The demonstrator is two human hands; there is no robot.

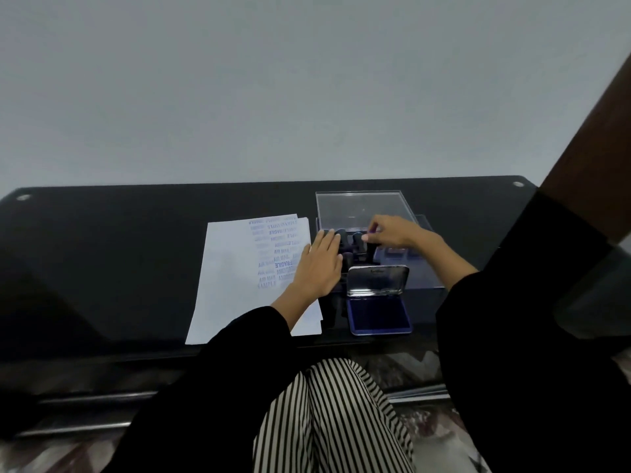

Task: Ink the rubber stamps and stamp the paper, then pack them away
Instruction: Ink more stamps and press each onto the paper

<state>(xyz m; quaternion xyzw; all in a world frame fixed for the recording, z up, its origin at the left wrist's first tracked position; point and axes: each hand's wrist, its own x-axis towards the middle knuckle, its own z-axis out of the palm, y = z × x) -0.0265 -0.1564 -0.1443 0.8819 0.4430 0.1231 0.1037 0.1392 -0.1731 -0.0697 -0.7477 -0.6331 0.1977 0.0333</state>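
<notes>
A glossy black worktop (119, 268) runs across the middle of the frame, with a plain pale wall (307, 80) filling everything above it. Left of centre lies the paper (232, 274), a few white sheets stacked slightly askew; blue prints crowd its right-hand part, and words such as FRAGILE, AIR MAIL and SAMPLE can be read.

Just right of the paper stands a cluster of black rubber stamps (346, 256), upright, handles up. Behind them, toward the upper centre, is a clear box (362, 206) of see-through plastic, with more clear plastic reaching lower right past the stamps. How its parts join cannot be told. In front of the stamps sits the ink pad (379, 317), open, its blue-violet pad facing up and its shiny lid (377, 279) standing upright at the back.

The left hand (317, 268) lies flat, fingers straight and close together, across the right edge of the paper, with its fingertips at the tops of the nearest stamps. The right hand (396, 232) comes in from the right with curled fingers, thumb and fingertips pinching the top of one black stamp (371, 250) at the right side of the cluster. The two hands are near each other but apart.

Black sleeves (239, 353) cover both forearms, and striped trousers (327, 421) show at the bottom centre.
</notes>
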